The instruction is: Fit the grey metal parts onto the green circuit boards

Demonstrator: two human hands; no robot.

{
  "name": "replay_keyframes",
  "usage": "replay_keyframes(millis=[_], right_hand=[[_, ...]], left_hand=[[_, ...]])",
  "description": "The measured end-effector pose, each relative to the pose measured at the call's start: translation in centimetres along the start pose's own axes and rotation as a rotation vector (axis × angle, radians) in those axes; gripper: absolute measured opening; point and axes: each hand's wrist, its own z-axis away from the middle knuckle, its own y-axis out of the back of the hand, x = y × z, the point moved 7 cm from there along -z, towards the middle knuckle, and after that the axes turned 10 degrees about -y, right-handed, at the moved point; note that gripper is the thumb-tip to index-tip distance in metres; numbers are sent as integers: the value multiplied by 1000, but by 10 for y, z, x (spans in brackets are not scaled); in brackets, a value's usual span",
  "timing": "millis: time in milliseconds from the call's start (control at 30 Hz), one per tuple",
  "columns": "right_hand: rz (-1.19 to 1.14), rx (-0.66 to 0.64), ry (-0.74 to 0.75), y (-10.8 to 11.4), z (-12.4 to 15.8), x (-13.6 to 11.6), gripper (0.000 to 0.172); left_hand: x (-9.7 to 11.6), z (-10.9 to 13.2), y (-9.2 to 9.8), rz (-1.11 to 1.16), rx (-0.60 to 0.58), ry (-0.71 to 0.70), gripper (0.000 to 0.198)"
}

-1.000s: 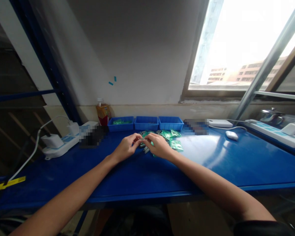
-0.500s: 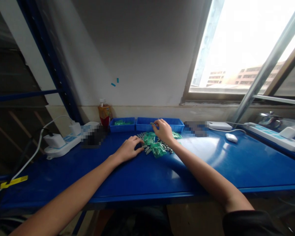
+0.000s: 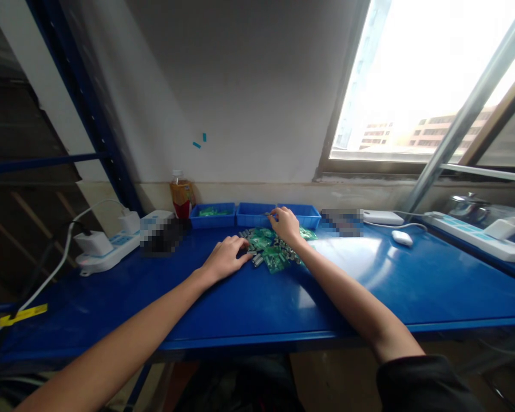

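A pile of green plastic packets (image 3: 276,263) and small silver metal cylinders (image 3: 257,260) lies on the blue table. My left hand (image 3: 225,258) rests at the pile's left edge, thumb and fingers apart around a gap, with the fingertips close to the cylinders. Over the front wall of the middle blue bin (image 3: 253,222), my right hand (image 3: 285,224) pinches a small metal piece (image 3: 268,214) between thumb and fingers. Its exact kind is too small to make out. Part of the pile is hidden behind my right hand and wrist.
A left blue bin (image 3: 213,220) holds green packets, beside a bottle (image 3: 182,195). Power strips stand at the left (image 3: 111,252) and right (image 3: 476,236). A white earphone case (image 3: 402,238) and a white box-shaped device (image 3: 383,218) lie right of the bins.
My right hand has shifted very slightly to the right, still pinching the small metal piece at the bin. My left hand stays almost in place. The whole view has tilted a little.
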Motion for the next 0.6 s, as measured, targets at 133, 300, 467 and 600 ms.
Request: replay_keyframes(millis=[133,300,467,600], right_hand=[[1,24,-8,0,-1,2,23],[45,39,-78,0,-5,11,25],[51,-22,-96,6,-5,12,31],[24,-30,20,17,10,0,33]], left_hand=[[3,0,-3,36,-12,-65,28],[6,-1,-3,91,-32,-108,18],[5,-1,-2,86,-23,-90,13],[1,-1,0,103,4,-69,13]])
